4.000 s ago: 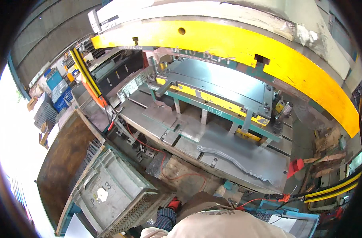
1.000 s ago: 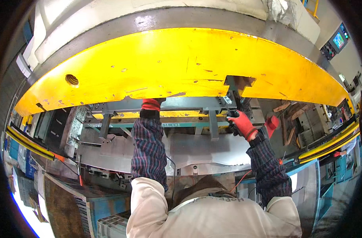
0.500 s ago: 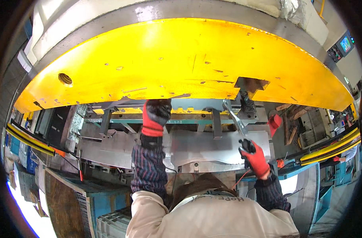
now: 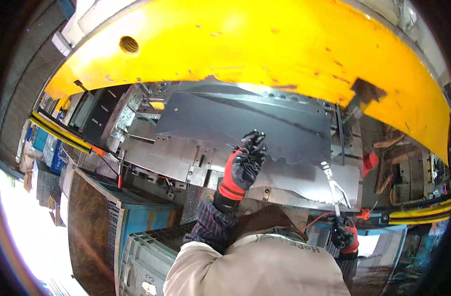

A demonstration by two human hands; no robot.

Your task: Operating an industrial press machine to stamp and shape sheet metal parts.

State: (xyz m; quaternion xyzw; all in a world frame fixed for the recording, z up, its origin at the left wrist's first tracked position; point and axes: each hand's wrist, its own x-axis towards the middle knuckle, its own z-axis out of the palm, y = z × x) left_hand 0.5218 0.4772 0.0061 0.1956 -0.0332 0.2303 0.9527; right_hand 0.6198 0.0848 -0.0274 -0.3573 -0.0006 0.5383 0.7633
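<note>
My left hand, in a red and black glove, is over the near edge of a large dark sheet-metal panel. Its fingers are partly stretched and apart, and nothing shows in them; whether they touch the sheet I cannot tell. My right hand, gloved alike, is low on the right, closed round the handle of a silver plier-like tool whose head points away from me. The dark panel lies below a yellow machine beam. Nearer me is a shiny metal plate with a wavy edge.
The beam hangs low across the far side, with a notch at right. Yellow-and-black bars stand at left and right. A grey plastic crate and a blue-sided cabinet are at lower left. A red cable runs near my right hand.
My left hand has come out from the beam's lower edge toward me, its fingers now apart. The dark panel has come into view. My right hand and tool have moved nearer my body. The view has tilted.
</note>
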